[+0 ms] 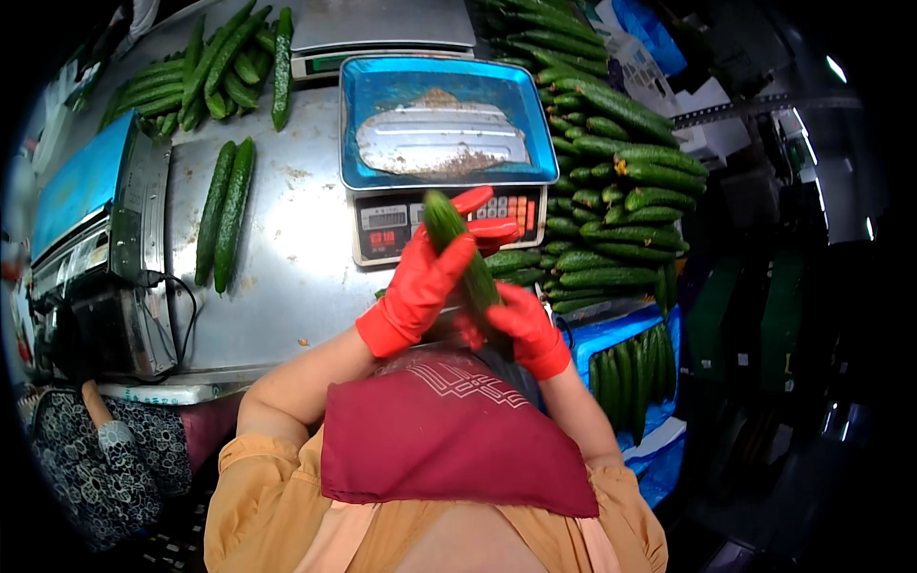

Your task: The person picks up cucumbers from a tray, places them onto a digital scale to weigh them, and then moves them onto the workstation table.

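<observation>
1. At the far left, a co-worker's patterned sleeve [118,444] is seen, with the bare forearm directed toward a machine [86,181] topped in blue; a black cable [196,306] is looped beside it.
2. At the upper left, a loose pile [224,67] of cucumbers is heaped on the metal surface [296,191].
3. Nearer, a pair [234,215] of cucumbers is laid side by side, well apart from the hands.
4. Behind the middle, a grey scale [382,24] is partly cut off by the upper edge.
5. In front of it, a scale [449,119] with a blue-rimmed, stained tray is set; its keypad is partly covered by red-gloved fingers.
6. A cucumber [473,277] is held aslant before that scale. It is gripped by the left hand [420,286] between thumb and outstretched fingers.
7. Its lower part is wrapped by the fingers of the right hand [525,325], which is blurred.
8. At the right, a large stack [630,229] of cucumbers is piled beside the scale; below it, more cucumbers [635,377] are surrounded by blue sheeting [674,334].
</observation>
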